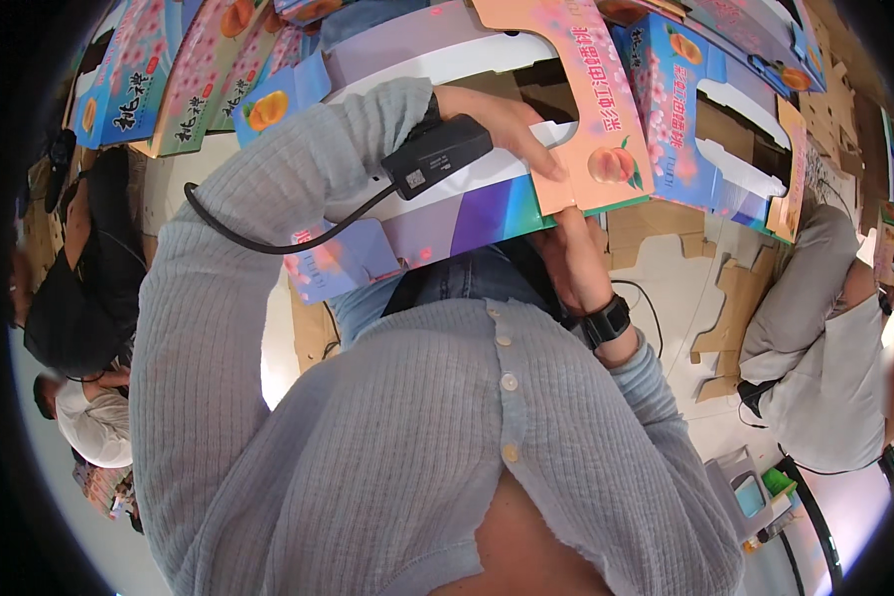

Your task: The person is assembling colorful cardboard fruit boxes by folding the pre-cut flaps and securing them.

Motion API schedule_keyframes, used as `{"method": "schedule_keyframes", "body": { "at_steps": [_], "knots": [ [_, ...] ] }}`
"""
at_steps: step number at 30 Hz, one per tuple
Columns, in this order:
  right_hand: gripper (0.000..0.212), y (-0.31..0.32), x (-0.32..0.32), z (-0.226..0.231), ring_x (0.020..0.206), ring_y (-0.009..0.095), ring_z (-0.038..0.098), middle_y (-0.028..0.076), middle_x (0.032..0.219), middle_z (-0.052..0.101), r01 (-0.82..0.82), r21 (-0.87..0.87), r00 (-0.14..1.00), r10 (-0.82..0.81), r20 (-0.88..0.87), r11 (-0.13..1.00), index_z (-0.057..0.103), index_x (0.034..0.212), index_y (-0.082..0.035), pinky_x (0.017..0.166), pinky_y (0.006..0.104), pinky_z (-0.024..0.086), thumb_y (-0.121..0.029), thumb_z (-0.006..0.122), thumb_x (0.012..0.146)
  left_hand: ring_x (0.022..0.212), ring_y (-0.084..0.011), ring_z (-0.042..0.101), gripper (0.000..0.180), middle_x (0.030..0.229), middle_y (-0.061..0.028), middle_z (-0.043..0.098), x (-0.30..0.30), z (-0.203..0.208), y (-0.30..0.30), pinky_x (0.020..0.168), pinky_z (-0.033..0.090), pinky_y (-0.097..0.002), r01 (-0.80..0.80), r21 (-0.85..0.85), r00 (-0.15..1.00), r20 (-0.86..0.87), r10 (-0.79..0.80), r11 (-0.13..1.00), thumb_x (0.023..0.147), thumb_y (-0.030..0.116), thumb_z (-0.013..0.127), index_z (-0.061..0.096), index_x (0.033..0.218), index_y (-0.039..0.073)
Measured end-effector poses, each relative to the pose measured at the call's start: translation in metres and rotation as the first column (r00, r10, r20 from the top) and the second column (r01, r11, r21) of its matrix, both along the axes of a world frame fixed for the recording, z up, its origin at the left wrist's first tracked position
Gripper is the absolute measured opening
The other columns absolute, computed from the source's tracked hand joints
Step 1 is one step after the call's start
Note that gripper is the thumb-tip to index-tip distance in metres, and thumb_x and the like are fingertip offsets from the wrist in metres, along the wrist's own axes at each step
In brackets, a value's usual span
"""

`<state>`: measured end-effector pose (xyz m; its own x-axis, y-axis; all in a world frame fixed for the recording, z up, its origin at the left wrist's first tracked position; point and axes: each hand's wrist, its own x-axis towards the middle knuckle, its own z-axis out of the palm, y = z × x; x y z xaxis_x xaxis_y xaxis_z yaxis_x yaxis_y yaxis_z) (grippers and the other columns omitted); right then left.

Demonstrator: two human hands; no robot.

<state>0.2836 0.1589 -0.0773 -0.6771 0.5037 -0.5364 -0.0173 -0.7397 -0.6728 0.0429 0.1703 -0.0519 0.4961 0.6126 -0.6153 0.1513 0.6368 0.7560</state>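
Note:
A printed cardboard fruit box (492, 217) is in front of me, partly folded, with a purple, blue and green long side and an orange end panel (606, 109) at the right. Its white inside shows through the open top. My left hand (502, 121) reaches across the top, thumb pressed near the end panel's near corner; its other fingers are partly hidden by the box. From below, my right hand (573, 263) grips that same corner, its fingers curled and partly out of sight. A loose blue flap (343, 260) hangs at the box's near left.
More printed boxes (656, 109) stand at the right, and flattened ones (134, 84) lean at the far left. Cardboard scraps (735, 318) lie on the floor. A seated person (815, 377) is at the right; others sit at the left. A black cable (288, 246) loops from my left wrist device.

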Motion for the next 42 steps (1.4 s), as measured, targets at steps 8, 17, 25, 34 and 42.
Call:
{"method": "schedule_keyframes", "body": {
  "at_steps": [8, 17, 25, 34, 42],
  "knots": [
    [0.044, 0.005, 0.005, -0.001, 0.120, 0.018, 0.052, 0.004, 0.135, 0.053, -0.058, -0.057, 0.998, 0.058, -0.003, 0.997, 0.045, 0.139, -0.007, 0.106, 0.0418, 0.039, -0.027, 0.053, 0.101, 0.102, -0.0130, 0.063, 0.058, 0.116, -0.0067, 0.067, 0.001, 0.001, 0.002, 0.086, 0.049, -0.0273, 0.024, -0.072, 0.999, 0.042, -0.021, 0.997, 0.087, 0.036, 0.077, 0.058, 0.130, 0.003],
    [0.059, 0.014, 0.013, -0.002, 0.133, 0.018, 0.044, 0.007, 0.145, 0.044, -0.050, -0.171, 0.978, 0.014, -0.206, 0.984, 0.033, 0.147, -0.003, 0.113, 0.0385, 0.035, -0.030, 0.060, 0.101, 0.102, -0.0130, 0.062, 0.065, 0.121, -0.0051, 0.065, 0.002, -0.007, 0.002, 0.088, 0.048, -0.0281, -0.072, -0.063, 0.993, 0.093, 0.078, 0.995, 0.083, 0.041, 0.079, 0.056, 0.133, 0.005],
    [0.055, 0.011, 0.001, 0.013, 0.127, 0.018, 0.049, 0.007, 0.139, 0.050, 0.039, -0.089, 0.999, -0.040, -0.013, 0.995, 0.038, 0.144, -0.004, 0.108, 0.0368, 0.040, -0.031, 0.060, 0.101, 0.103, -0.0129, 0.061, 0.066, 0.121, -0.0046, 0.065, 0.008, -0.008, 0.002, 0.089, 0.047, -0.0279, -0.082, -0.029, 0.994, 0.069, 0.084, 0.996, 0.083, 0.041, 0.079, 0.055, 0.133, 0.005],
    [0.055, 0.017, 0.007, 0.006, 0.124, 0.017, 0.051, 0.007, 0.136, 0.052, -0.006, -0.090, 1.000, 0.004, -0.016, 0.996, 0.041, 0.142, -0.001, 0.105, 0.0360, 0.042, -0.030, 0.062, 0.100, 0.094, -0.0128, 0.064, 0.061, 0.110, -0.0055, 0.068, 0.010, -0.020, 0.004, 0.078, 0.050, -0.0274, -0.037, -0.031, 0.994, 0.098, 0.040, 0.999, 0.083, 0.044, 0.078, 0.061, 0.126, 0.003],
    [0.054, 0.009, 0.008, 0.002, 0.120, 0.016, 0.053, 0.006, 0.133, 0.054, 0.011, -0.017, 1.000, -0.012, -0.012, 1.000, 0.044, 0.140, -0.002, 0.100, 0.0331, 0.045, -0.031, 0.063, 0.099, 0.099, -0.0153, 0.061, 0.057, 0.110, -0.0077, 0.066, 0.015, -0.027, 0.000, 0.084, 0.047, -0.0283, -0.015, -0.026, 0.998, 0.053, 0.017, 1.000, 0.086, 0.041, 0.075, 0.060, 0.126, 0.002]
  ]
}}
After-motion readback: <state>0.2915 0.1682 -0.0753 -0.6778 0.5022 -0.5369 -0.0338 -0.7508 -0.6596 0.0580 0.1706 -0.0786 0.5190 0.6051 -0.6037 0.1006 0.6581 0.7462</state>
